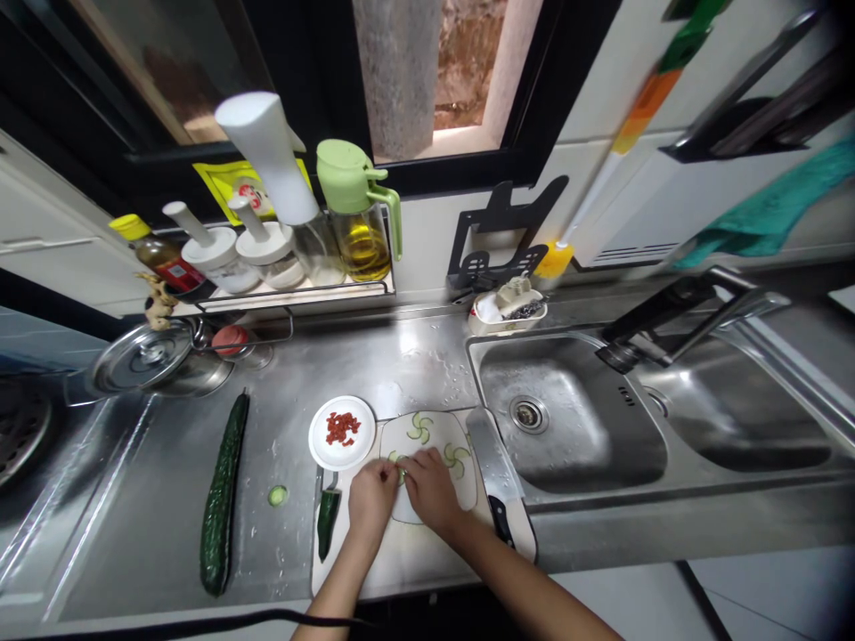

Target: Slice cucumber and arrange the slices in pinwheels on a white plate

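Observation:
Over the near left part of a white squarish plate (427, 512), my left hand (371, 500) and my right hand (431, 490) meet with fingers pinched at a thin cucumber slice (402, 476). My fingers partly hide it. Two pinwheels of thin cucumber slices lie on the plate, one at the far side (420, 428) and one on the right (457, 461). Under the plate is a cutting board (401, 574). A cut cucumber piece (327, 523) rests on its left side, and a kitchen knife (492, 463) lies along its right side.
A small white plate of red bits (342, 433) overlaps the board's far left corner. Further left lie a whole cucumber (224, 499) and a cucumber end (277, 495). The sink (567, 418) is on the right. A rack with an oil jug (361, 223) stands behind.

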Motion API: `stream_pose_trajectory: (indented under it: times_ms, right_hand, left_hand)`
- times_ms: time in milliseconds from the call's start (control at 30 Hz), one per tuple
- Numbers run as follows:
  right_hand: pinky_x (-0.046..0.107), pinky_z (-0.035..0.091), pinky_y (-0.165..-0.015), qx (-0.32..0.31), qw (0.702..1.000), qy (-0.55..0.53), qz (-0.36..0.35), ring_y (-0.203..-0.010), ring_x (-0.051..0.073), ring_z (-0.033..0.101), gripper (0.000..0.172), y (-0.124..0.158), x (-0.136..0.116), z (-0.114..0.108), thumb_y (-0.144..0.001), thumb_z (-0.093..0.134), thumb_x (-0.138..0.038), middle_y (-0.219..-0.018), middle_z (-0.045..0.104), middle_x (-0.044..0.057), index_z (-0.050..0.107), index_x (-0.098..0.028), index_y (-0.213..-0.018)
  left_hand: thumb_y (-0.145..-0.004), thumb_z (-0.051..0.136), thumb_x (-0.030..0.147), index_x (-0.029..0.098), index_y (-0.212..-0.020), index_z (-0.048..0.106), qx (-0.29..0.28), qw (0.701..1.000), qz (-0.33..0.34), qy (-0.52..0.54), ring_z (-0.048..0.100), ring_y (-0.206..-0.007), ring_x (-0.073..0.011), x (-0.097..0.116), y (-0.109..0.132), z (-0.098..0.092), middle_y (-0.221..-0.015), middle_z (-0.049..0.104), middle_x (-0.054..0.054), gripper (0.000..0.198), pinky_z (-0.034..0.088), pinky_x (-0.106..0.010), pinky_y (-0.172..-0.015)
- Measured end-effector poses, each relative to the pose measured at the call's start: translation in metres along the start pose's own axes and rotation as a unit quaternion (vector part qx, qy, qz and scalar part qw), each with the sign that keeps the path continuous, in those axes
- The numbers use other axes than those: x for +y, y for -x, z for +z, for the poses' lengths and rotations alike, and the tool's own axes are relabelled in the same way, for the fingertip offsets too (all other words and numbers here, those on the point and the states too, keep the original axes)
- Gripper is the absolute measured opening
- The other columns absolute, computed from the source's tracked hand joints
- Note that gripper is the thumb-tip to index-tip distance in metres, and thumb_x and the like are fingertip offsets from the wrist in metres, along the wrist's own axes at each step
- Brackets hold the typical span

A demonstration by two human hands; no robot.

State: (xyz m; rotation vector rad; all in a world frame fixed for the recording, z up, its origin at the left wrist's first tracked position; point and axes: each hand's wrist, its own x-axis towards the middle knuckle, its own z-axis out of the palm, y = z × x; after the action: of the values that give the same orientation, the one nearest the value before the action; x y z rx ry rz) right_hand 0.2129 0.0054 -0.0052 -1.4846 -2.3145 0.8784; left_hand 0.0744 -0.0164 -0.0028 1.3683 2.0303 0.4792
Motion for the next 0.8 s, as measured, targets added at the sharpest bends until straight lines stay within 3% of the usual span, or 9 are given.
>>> stream_pose_trajectory:
  times_ms: [333,800]
  right_hand:
    - [0.032,0.031,-0.081,-0.009,1.0,0.022,-0.007,-0.088,0.02,0.042,0.022,-0.0034,-0.0001,0.0011,-0.084,0.05,-0.011,-0.087,0.056,0.004,0.065,-0.021,-0.097]
    - [0.032,0.031,-0.083,-0.014,1.0,0.02,-0.01,-0.091,0.021,0.043,0.024,-0.0035,0.0001,-0.0015,-0.085,0.049,-0.012,-0.09,0.057,0.005,0.065,-0.021,-0.101]
  left_hand:
    - [-0.078,0.049,0.02,0.019,-0.076,0.065,0.02,0.997,0.075,0.03,0.062,-0.074,-0.0157,-0.0074,0.0022,0.001,-0.078,0.067,-0.003,0.016,0.043,-0.025,-0.072]
    - [-0.081,0.05,0.027,0.019,-0.071,0.063,0.033,0.995,0.09,0.016,0.061,-0.07,-0.0157,-0.0076,0.0031,-0.0013,-0.073,0.066,-0.002,0.017,0.042,-0.025,-0.068]
